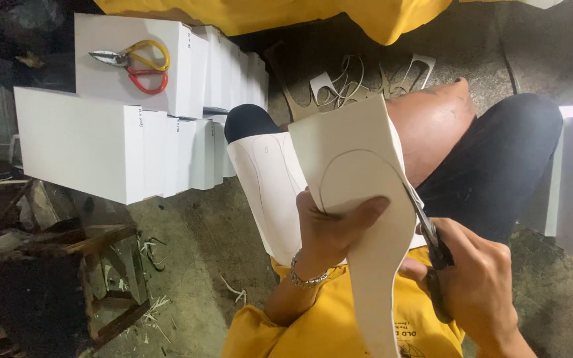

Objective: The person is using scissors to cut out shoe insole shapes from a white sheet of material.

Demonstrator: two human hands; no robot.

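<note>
Left hand (329,232) grips a pale cardboard sheet (359,166) bearing a pencilled sole outline, held upright above the lap. Right hand (475,278) is closed around black-handled scissors (429,235), blades at the sheet's right edge. Behind: stacked white boxes (134,126) on the floor, with yellow-and-red-handled snips (134,61) lying on top; cardboard offcuts (359,83) lie beyond.

Snips (132,61) lie on stacked boxes (134,132), left of the sheet (359,166)
</note>
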